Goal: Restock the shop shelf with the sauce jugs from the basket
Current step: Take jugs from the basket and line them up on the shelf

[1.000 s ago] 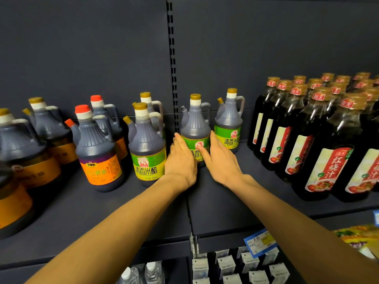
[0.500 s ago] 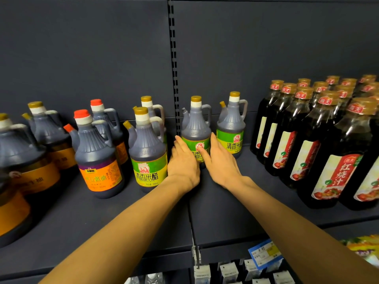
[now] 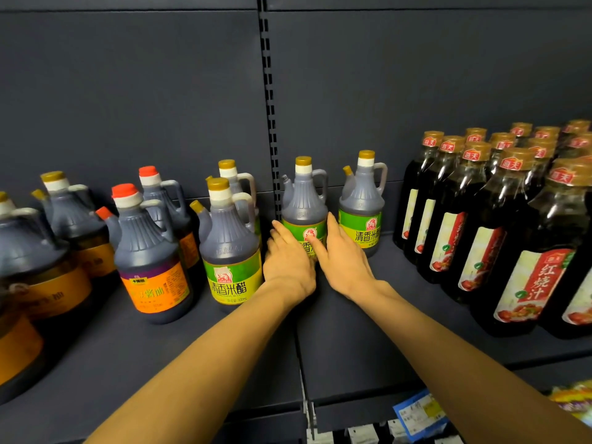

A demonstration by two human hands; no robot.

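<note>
A dark sauce jug with a green label and yellow cap [image 3: 304, 203] stands upright at the back of the grey shelf [image 3: 352, 341], near the middle upright. My left hand [image 3: 288, 264] lies flat against its left side, fingers straight. My right hand [image 3: 344, 261] presses its right side, with the thumb across the label. Matching green-label jugs stand to the left [image 3: 232, 251] and to the right [image 3: 362, 216]. The basket is out of view.
Orange-label jugs with red caps [image 3: 150, 261] and larger jugs [image 3: 32, 267] fill the shelf's left part. Several tall dark bottles with red labels [image 3: 512, 235] crowd the right. A blue price tag [image 3: 419, 411] hangs on the shelf's front edge, with small cartons below.
Both hands stay against the same green-label jug. The view has tilted up a little, so everything sits slightly lower in the picture.
</note>
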